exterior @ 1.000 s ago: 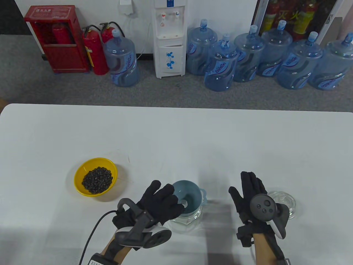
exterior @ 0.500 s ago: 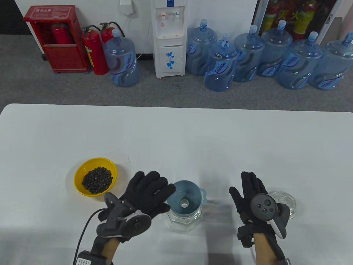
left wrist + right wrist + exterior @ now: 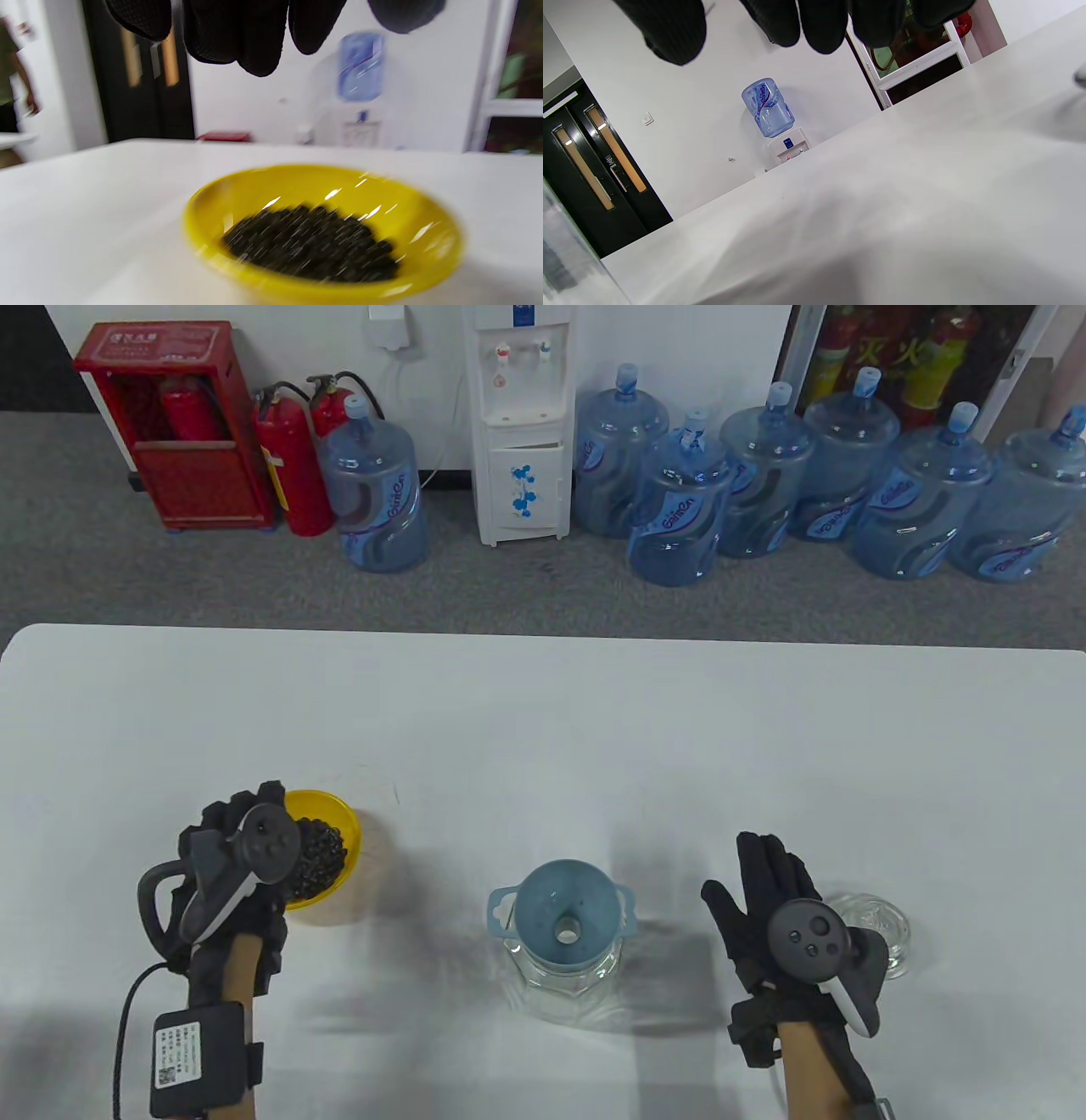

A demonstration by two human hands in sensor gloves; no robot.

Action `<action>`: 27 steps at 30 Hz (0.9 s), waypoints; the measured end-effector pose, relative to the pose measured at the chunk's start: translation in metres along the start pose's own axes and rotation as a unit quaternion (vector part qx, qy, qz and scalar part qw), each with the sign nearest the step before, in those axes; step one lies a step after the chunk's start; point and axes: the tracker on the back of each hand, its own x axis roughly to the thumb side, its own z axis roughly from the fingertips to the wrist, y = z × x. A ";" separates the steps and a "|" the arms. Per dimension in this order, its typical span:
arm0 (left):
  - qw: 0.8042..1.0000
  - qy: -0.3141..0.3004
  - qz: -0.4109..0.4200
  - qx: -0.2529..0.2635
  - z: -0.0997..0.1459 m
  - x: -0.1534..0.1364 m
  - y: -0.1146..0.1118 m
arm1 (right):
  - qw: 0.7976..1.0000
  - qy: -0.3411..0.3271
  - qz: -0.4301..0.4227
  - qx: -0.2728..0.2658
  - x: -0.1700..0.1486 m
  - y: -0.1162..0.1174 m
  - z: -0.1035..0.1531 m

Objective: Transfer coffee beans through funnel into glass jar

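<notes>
So it's a plain white table (image 3: pixel 543 729) on grey carpet, and along the back wall there's a white water dispenser (image 3: pixel 519 424), a row of big blue water jugs (image 3: pixel 848 483) and a couple of red fire extinguishers (image 3: pixel 293 458).

On the table, the little yellow bowl (image 3: pixel 344 823) sits at the left with a pile of dark coffee beans (image 3: pixel 327 848) in it. The clear faceted glass jar (image 3: pixel 564 980) is near the middle with the blue-grey plastic funnel (image 3: pixel 564 912) sitting in its mouth; I can't see any beans in either. A clear glass lid (image 3: pixel 878 925) lies to the right.

The left hand (image 3: pixel 229 857) hovers over the bowl's near-left rim, fingers loosely extended and gripping nothing, as the left wrist view shows. The right hand (image 3: pixel 768 899) is spread flat between jar and lid, holding nothing.
</notes>
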 end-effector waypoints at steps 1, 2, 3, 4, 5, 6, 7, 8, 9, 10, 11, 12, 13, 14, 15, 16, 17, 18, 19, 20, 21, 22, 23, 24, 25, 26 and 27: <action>0.999 0.035 0.006 -0.028 -0.004 -0.006 -0.008 | 1.000 0.000 0.000 0.000 0.000 0.000 0.000; 0.997 0.062 0.011 -0.050 -0.007 -0.010 -0.015 | 1.000 0.000 0.000 0.001 0.000 0.000 0.000; 0.995 0.076 0.009 -0.059 -0.010 -0.013 -0.022 | 1.000 -0.001 0.000 0.002 0.000 0.001 0.000; 0.993 0.093 0.006 -0.070 -0.013 -0.017 -0.030 | 1.000 -0.001 0.001 0.003 0.000 0.001 0.000; 0.991 0.110 0.002 -0.080 -0.016 -0.019 -0.036 | 1.000 -0.001 0.002 0.004 0.000 0.001 0.000; 0.989 0.120 0.000 -0.086 -0.017 -0.020 -0.040 | 1.000 -0.001 0.002 0.004 0.000 0.001 0.000; 0.986 0.135 -0.004 -0.099 -0.019 -0.021 -0.045 | 1.000 -0.001 0.003 0.004 0.000 0.001 0.000; 0.984 0.141 -0.004 -0.109 -0.020 -0.021 -0.047 | 1.000 0.000 0.003 0.005 0.000 0.001 0.000; 0.981 0.147 0.003 -0.127 -0.022 -0.020 -0.052 | 1.000 -0.001 0.002 0.006 0.000 0.001 -0.001; 0.979 0.152 0.004 -0.133 -0.023 -0.020 -0.055 | 1.000 -0.001 0.001 0.006 0.000 0.001 -0.001; 0.977 0.162 -0.001 -0.138 -0.024 -0.020 -0.058 | 1.000 -0.001 0.000 0.006 0.000 0.001 -0.001; 0.975 0.171 -0.003 -0.141 -0.026 -0.021 -0.060 | 1.000 -0.002 0.000 0.007 0.000 0.002 -0.001; 0.974 0.178 -0.001 -0.143 -0.027 -0.022 -0.062 | 1.000 -0.002 0.000 0.007 0.000 0.002 -0.001; 0.970 0.189 0.012 -0.149 -0.028 -0.024 -0.066 | 1.000 -0.002 0.001 0.007 0.000 0.002 -0.001; 0.968 0.196 0.025 -0.152 -0.028 -0.026 -0.068 | 1.000 -0.002 0.000 0.007 0.000 0.001 -0.001; 0.967 0.202 0.044 -0.148 -0.028 -0.028 -0.070 | 1.000 -0.002 -0.002 0.006 0.000 0.001 -0.001; 0.967 0.205 0.063 -0.138 -0.028 -0.031 -0.071 | 1.000 -0.003 -0.003 0.005 0.000 0.001 -0.001; 0.966 0.207 0.075 -0.133 -0.028 -0.032 -0.071 | 1.000 -0.002 -0.004 0.005 0.000 0.001 -0.001; 0.965 0.208 0.088 -0.132 -0.027 -0.034 -0.070 | 1.000 -0.002 -0.005 0.005 0.000 0.001 -0.001; 0.964 0.208 0.093 -0.138 -0.027 -0.034 -0.070 | 1.000 -0.002 -0.006 0.006 0.000 0.001 -0.001; 0.963 0.202 0.103 -0.144 -0.026 -0.035 -0.068 | 1.000 -0.002 -0.007 0.007 0.000 0.002 -0.001; 0.962 0.201 0.116 -0.143 -0.025 -0.035 -0.066 | 1.000 -0.002 -0.007 0.008 0.000 0.002 -0.001; 0.960 0.195 0.147 -0.134 -0.023 -0.036 -0.063 | 1.000 -0.002 -0.007 0.009 0.000 0.002 -0.001; 0.958 0.190 0.176 -0.127 -0.022 -0.036 -0.060 | 1.000 -0.002 -0.006 0.010 0.000 0.002 -0.001; 0.953 0.185 0.209 -0.120 -0.020 -0.035 -0.057 | 1.000 -0.002 -0.005 0.011 0.000 0.003 0.000; 0.951 0.178 0.221 -0.120 -0.019 -0.033 -0.053 | 1.000 -0.001 -0.003 0.011 0.000 0.003 0.000; 0.955 0.167 0.217 -0.116 -0.018 -0.030 -0.049 | 1.000 0.000 -0.002 0.012 0.000 0.003 0.000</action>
